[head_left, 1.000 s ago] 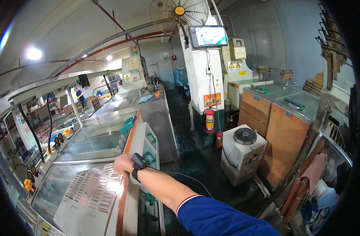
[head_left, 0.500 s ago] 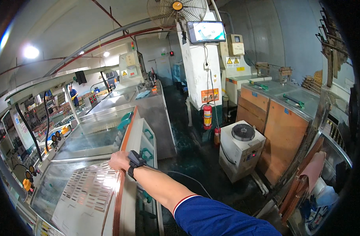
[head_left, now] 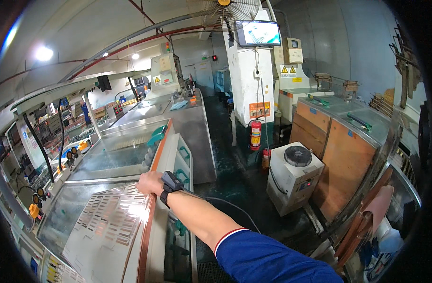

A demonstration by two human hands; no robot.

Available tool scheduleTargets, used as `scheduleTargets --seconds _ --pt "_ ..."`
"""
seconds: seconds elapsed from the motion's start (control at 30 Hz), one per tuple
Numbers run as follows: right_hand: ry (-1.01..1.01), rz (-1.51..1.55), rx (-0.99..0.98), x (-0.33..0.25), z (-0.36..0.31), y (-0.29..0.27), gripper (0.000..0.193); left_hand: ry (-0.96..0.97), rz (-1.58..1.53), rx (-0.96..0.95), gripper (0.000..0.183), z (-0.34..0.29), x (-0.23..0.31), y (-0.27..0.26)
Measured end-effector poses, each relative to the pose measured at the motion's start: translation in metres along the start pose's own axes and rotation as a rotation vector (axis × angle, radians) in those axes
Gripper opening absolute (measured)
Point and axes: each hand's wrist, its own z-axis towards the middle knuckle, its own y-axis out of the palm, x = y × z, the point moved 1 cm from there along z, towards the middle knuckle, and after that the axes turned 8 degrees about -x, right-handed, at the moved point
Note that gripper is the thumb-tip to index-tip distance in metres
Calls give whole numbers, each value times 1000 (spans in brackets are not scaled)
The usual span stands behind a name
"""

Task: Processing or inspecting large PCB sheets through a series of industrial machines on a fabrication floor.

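Note:
My right hand (head_left: 150,183) reaches in from the lower right, wearing a dark wrist device (head_left: 171,185). Its fingers are curled over the top corner of a pale, shiny slotted panel (head_left: 110,221). Rows of short slots cut through the upper part of this panel; its lower part is mostly plain. It leans on the glass-covered top (head_left: 60,207) of a long machine, along a copper-coloured edge strip (head_left: 145,236). The fingertips are partly hidden. My left hand is out of the picture.
Beyond my hand, a green handle (head_left: 157,136) sits on another glass lid (head_left: 117,153). Across the wet aisle stand a white box unit with a round fan (head_left: 297,155), a fire extinguisher (head_left: 255,135) and orange-brown cabinets (head_left: 346,165). Pressure gauges (head_left: 40,192) line the machine's far left side.
The view has tilted and shifted slightly, so the surroundings appear further right and the fan higher. My right hand keeps its grip at the same corner of the panel.

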Motion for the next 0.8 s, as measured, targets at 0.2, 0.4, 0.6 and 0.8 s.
scheduleTargets --seconds 0.2,0.4,0.6,0.8 --pt "15 -11 37 -8 -5 -1 37 19 -11 0 51 0 -4 -2" --pt "37 15 14 -1 5 5 42 30 -19 8 50 2 -15 -3" --pt "63 25 24 -1 9 9 42 -21 -44 7 50 1 -5 -2" --pt "59 73 -12 -1 2 1 47 -65 -92 24 51 0 -6 -4"
